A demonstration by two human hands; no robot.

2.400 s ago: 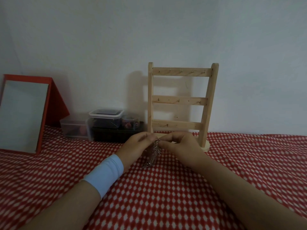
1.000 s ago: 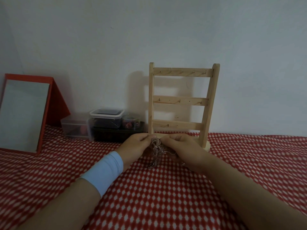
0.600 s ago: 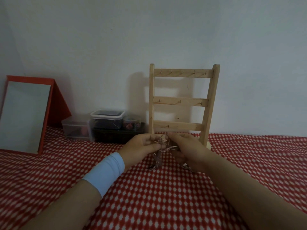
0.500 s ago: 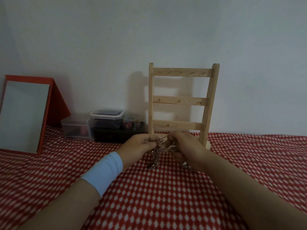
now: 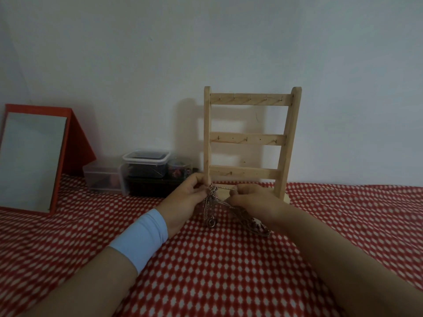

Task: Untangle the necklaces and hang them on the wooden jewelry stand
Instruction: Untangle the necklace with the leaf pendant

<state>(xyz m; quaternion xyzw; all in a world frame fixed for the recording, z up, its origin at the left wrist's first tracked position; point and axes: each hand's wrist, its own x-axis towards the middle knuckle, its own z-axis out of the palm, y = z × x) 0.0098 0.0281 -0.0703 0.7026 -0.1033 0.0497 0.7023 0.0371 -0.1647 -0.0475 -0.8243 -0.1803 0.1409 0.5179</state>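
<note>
Where the two forearms come in over the red white-dotted cloth, the nearer wrist wears a pale blue wristband. Just beyond it, the left hand has its fingers curled, pinching the top of the knot of necklaces. The right hand, also curled, pinches a strand drawn out sideways from that knot, so a short run of chain stretches between the two hands. Below the knot several chains hang in a bunch down to a small ring pendant that rests on or just above the cloth. A larger patterned pendant lies on the cloth under the right wrist.

As a judgement, the task is at an early stage. The chains are bunched together, none looks freed, and every hook on the three rails of the wooden jewelry stand is bare. All the separating and all the hanging are left to do.

The stand is upright just behind the hands, and its lower rail and base are partly hidden by them. Nothing lies between the hands and the hooks. To the left of the stand sits a lidded plastic tub on a dark box. A small bead jar and a low clear container are beside it. Farther left, a red-framed mirror leans back near the pale wall. These are well apart from the work and should not hinder it.
</note>
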